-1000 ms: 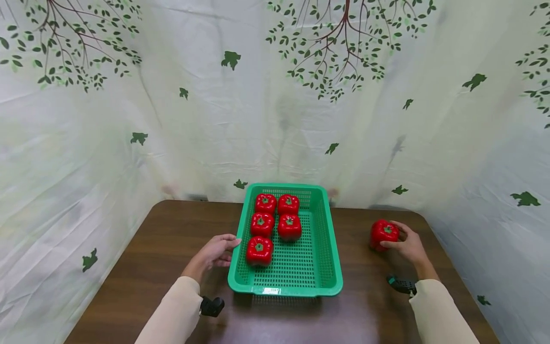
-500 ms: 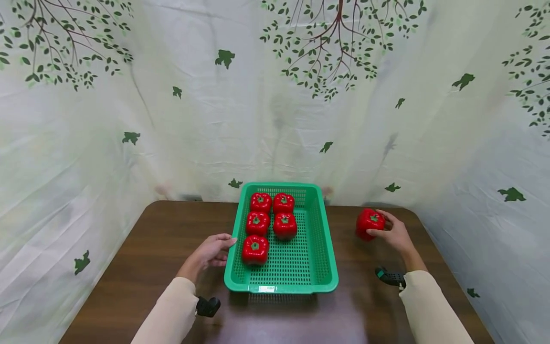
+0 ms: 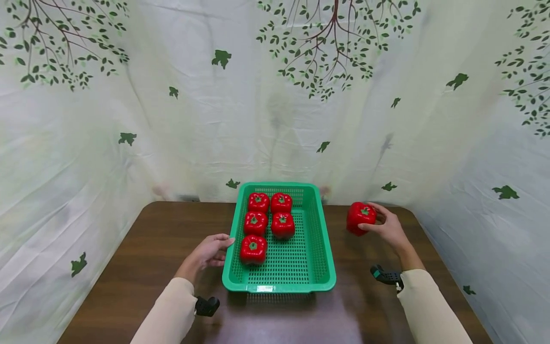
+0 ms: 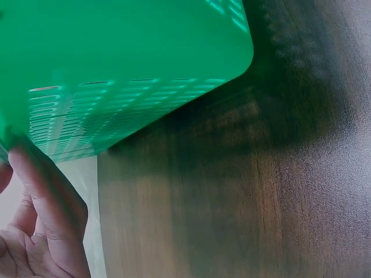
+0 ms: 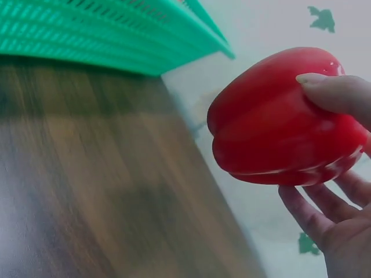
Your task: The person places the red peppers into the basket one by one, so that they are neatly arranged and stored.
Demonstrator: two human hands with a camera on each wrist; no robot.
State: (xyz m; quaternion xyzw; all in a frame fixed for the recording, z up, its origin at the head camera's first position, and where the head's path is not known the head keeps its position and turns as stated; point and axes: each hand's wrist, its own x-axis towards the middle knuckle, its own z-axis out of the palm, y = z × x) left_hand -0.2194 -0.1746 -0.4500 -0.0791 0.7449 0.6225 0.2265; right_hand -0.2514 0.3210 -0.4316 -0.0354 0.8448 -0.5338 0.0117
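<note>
A red bell pepper [image 3: 361,218] is held in my right hand [image 3: 390,231], thumb on one side and fingers on the other. In the right wrist view the pepper [image 5: 284,119] hangs above the table, to the right of the basket and apart from it. My left hand [image 3: 209,252] pinches the left rim of the green plastic basket [image 3: 323,239]; the left wrist view shows its fingers [image 4: 55,202] at the basket wall. Inside the basket several red bell peppers [image 3: 253,249] stand stem-up in two columns on the left side.
The brown wooden table [image 3: 163,229] carries the basket near its far edge. A pale curtain [image 3: 193,134] printed with leaves and branches closes off the back and sides. A black strap device [image 3: 207,306] sits on each wrist.
My right hand has carried its bell pepper leftward and away from me, towards the basket. The left hand stays at the basket rim. The whole head view has shifted slightly.
</note>
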